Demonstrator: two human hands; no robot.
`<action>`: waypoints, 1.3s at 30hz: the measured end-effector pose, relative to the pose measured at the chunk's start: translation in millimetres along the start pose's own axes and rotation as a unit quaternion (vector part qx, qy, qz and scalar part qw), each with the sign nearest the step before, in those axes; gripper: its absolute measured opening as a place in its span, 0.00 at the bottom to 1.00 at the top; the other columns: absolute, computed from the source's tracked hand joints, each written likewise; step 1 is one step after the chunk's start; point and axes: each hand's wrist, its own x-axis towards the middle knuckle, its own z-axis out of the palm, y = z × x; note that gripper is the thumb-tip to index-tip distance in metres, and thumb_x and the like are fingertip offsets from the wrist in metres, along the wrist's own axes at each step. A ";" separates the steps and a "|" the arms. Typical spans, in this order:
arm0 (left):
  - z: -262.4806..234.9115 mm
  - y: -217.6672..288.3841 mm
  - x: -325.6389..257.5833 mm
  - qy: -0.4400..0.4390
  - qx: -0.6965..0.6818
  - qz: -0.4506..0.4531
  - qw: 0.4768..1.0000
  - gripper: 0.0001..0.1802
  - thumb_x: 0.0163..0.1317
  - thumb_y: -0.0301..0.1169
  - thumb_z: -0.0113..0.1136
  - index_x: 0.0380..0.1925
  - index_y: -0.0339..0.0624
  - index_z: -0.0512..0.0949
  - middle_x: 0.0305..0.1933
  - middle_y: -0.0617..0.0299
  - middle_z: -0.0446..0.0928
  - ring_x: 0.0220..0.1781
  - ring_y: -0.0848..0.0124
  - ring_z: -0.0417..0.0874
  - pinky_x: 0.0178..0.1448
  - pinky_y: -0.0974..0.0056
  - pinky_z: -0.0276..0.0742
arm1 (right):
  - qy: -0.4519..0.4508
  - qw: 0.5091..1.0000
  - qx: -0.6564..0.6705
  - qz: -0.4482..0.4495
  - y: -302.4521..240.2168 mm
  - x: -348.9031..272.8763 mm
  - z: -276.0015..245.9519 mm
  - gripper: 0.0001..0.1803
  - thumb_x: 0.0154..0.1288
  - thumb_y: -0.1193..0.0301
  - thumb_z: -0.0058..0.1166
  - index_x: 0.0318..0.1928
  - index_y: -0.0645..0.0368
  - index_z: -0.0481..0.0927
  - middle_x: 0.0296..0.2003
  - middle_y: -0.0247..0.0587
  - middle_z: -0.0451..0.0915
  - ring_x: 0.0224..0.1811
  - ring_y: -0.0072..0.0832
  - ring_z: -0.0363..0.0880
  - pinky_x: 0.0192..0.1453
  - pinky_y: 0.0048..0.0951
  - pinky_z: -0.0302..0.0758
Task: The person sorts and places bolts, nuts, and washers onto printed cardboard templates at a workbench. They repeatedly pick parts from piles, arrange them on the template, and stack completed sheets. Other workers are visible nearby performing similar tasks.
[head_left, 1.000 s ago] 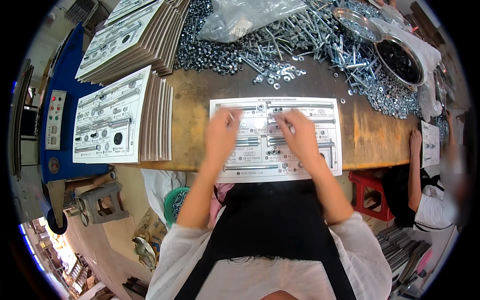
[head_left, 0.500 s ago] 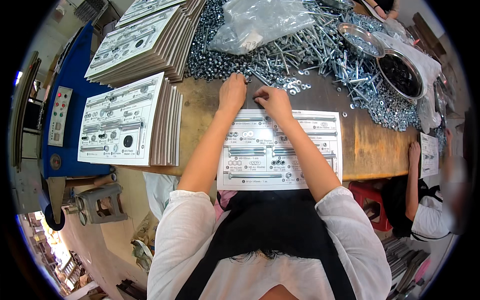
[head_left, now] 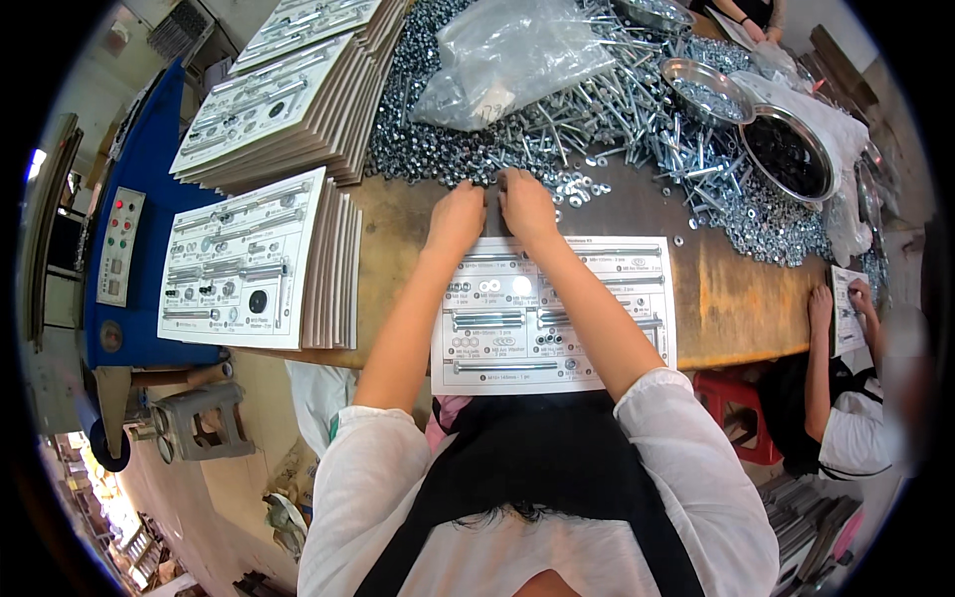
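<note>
Closest to me, the printed card [head_left: 553, 313] lies flat on the table [head_left: 736, 289] just in front of my body, and I can make out several long bolts and a few small rings already sitting on its outlines. Other outlines look bare, so I judge the card partly filled, with more pieces to place; how many, I cannot tell, since my forearms cover part of it.

Both arms stretch across the card to its far edge. My left hand [head_left: 457, 214] and right hand [head_left: 527, 204] rest side by side, nearly touching, palms down, fingers pointed into the near fringe of the heap of loose nuts and bolts [head_left: 597, 119]. The fingertips are hidden under the hands, so I cannot tell whether either is pinching a piece or merely pressing on the heap. A few stray washers [head_left: 582, 186] lie just right of my right hand.

To the left, a stack of finished-looking cards [head_left: 244, 259] stands near the table's edge, and taller stacks [head_left: 279, 99] lie beyond it. Farther off, a clear plastic bag [head_left: 507, 55] sits on the heap, with metal bowls [head_left: 791, 154] to the right. Another person's arm [head_left: 818, 343] reaches up at the right side of the table.
</note>
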 end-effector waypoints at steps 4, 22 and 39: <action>-3.7 0.8 -12.8 0.020 -0.049 -0.024 0.998 0.08 0.57 0.26 0.66 0.38 0.37 0.82 0.39 0.51 0.80 0.42 0.52 0.83 0.48 0.53 0.80 | -0.002 0.999 -0.031 0.027 -6.4 18.7 11.1 0.12 0.58 0.71 0.65 0.42 0.60 0.82 0.39 0.49 0.83 0.41 0.46 0.83 0.46 0.44 0.80; -47.1 20.6 -211.9 0.025 -0.203 -0.042 0.978 0.20 0.54 0.21 0.68 0.48 0.41 0.79 0.37 0.58 0.78 0.35 0.62 0.77 0.43 0.62 0.75 | -0.182 0.971 0.121 -0.090 -77.6 -185.1 -56.7 0.09 0.61 0.71 0.62 0.41 0.57 0.79 0.38 0.40 0.76 0.38 0.43 0.81 0.38 0.40 0.81; -57.9 65.0 -138.8 0.017 -0.264 0.018 0.964 0.08 0.64 0.30 0.63 0.40 0.39 0.83 0.39 0.55 0.79 0.40 0.58 0.83 0.44 0.61 0.77 | -0.011 0.994 0.094 0.063 30.8 -69.2 -95.7 0.11 0.59 0.71 0.66 0.42 0.61 0.83 0.39 0.47 0.81 0.39 0.43 0.83 0.44 0.39 0.79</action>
